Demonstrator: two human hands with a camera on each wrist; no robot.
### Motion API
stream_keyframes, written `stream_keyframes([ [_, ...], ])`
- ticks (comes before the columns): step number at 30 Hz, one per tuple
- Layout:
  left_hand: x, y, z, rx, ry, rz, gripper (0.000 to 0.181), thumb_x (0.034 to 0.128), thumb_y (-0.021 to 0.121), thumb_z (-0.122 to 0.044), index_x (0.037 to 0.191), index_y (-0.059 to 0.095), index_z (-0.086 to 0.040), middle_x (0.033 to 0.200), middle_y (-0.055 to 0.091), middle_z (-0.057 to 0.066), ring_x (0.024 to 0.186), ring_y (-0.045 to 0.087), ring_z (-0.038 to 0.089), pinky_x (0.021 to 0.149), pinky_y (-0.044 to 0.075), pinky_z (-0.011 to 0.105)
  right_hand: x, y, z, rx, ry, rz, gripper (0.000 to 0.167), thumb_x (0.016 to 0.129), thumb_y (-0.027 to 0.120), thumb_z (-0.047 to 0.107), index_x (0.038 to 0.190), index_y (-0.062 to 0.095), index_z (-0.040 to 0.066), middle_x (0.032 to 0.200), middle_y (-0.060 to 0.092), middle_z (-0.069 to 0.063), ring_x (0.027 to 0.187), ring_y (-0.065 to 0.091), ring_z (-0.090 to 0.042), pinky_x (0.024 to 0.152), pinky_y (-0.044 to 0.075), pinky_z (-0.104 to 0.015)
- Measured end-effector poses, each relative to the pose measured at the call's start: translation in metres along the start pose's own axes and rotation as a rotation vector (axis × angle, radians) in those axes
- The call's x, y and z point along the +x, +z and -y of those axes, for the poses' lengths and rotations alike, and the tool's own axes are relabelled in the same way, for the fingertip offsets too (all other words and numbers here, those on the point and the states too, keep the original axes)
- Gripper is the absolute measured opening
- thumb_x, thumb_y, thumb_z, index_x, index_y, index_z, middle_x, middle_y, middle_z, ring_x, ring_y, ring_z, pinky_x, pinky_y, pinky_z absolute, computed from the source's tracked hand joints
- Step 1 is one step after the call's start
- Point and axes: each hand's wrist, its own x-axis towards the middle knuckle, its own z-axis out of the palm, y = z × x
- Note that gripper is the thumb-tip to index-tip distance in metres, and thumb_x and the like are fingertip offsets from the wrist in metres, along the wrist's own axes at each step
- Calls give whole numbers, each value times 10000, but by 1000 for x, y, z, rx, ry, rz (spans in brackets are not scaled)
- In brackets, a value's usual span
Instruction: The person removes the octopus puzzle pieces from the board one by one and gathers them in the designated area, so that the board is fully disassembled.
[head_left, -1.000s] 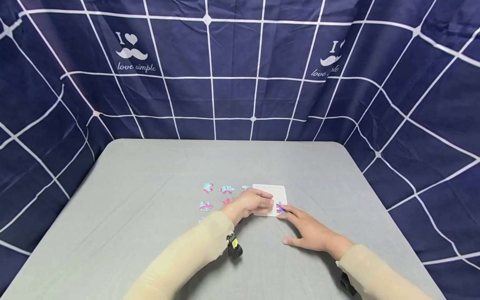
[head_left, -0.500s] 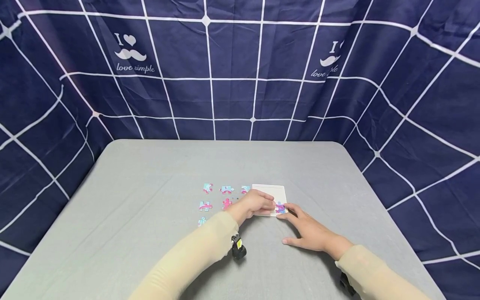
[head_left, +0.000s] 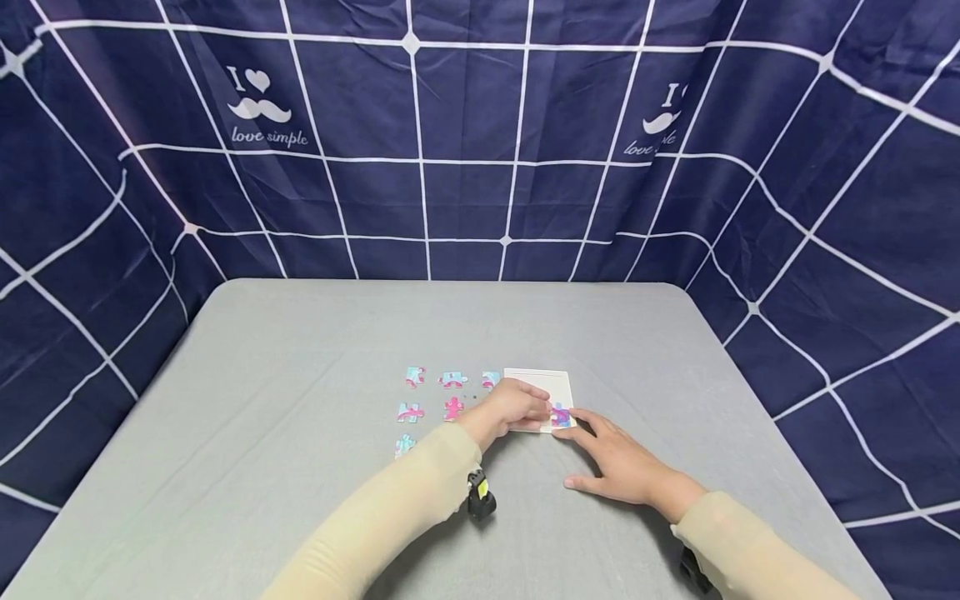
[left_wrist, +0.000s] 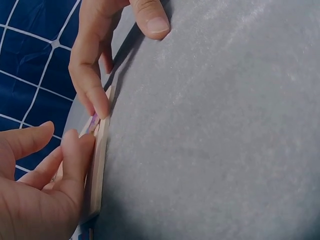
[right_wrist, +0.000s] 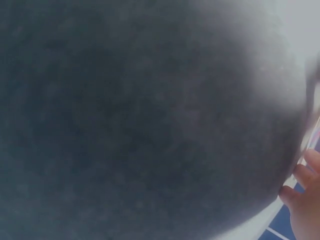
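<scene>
In the head view my left hand (head_left: 513,404) reaches over a white square puzzle tray (head_left: 557,386). Its thumb and finger come together at the tray's near edge and seem to pinch a puzzle piece, mostly hidden behind the fingertips. A purple, pink and blue puzzle piece (head_left: 560,415) lies in the tray's near right corner, right beside them. My right hand (head_left: 626,467) rests at that corner, fingertips touching the tray edge and thumb spread away on the table. The left wrist view shows the left hand (left_wrist: 47,185) and right hand (left_wrist: 92,60) meeting along the tray's side (left_wrist: 100,170).
Loose puzzle pieces lie left of the tray, among them a blue-pink one (head_left: 416,377), a pink one (head_left: 453,407) and a pale blue one (head_left: 405,445). My left forearm covers part of this area. The grey table (head_left: 322,333) is backed by a dark blue checked curtain (head_left: 465,108).
My left hand has shifted slightly to the right, uncovering more of the loose pieces. More of the purple piece shows at the tray corner. The right hand has hardly moved.
</scene>
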Motion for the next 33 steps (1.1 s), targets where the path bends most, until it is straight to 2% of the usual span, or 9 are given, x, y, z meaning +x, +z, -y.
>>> stream_keyframes([
  [7, 2, 7, 2, 55, 38, -65, 226, 851, 648, 47, 1075, 677, 44, 855, 704, 94, 768, 687, 158, 594, 561, 208, 1, 0, -2, -1, -20, -11, 669, 822, 686, 531, 1368, 493, 197, 1446, 330, -173, 1282, 374, -371, 994, 371, -563],
  [13, 4, 14, 4, 142, 103, -146, 215, 780, 673, 90, 983, 710, 30, 762, 687, 77, 555, 601, 74, 537, 542, 179, 1, 2, -3, -5, -32, -20, 663, 828, 678, 533, 1369, 493, 198, 1444, 331, -174, 1283, 371, -371, 990, 375, -564],
  [17, 5, 17, 6, 176, 136, -181, 221, 734, 696, 117, 937, 716, 31, 757, 686, 71, 523, 571, 65, 528, 543, 188, 1, 2, -4, -7, -43, -24, 664, 827, 681, 531, 1368, 494, 196, 1442, 334, -180, 1281, 373, -370, 987, 380, -560],
  [25, 7, 22, 5, 288, 134, -219, 130, 735, 741, 74, 833, 736, -11, 636, 638, 13, 474, 546, 54, 486, 525, 176, 1, 3, -5, -5, -58, -43, 671, 814, 704, 514, 1370, 500, 197, 1438, 344, -181, 1279, 376, -367, 985, 384, -557],
  [33, 10, 25, 6, 344, 108, -234, 75, 761, 752, 30, 750, 737, -43, 554, 600, -3, 408, 507, 29, 446, 512, 170, 0, 4, -5, -7, -55, -48, 672, 812, 712, 502, 1375, 495, 206, 1440, 345, -180, 1283, 373, -365, 988, 380, -559],
])
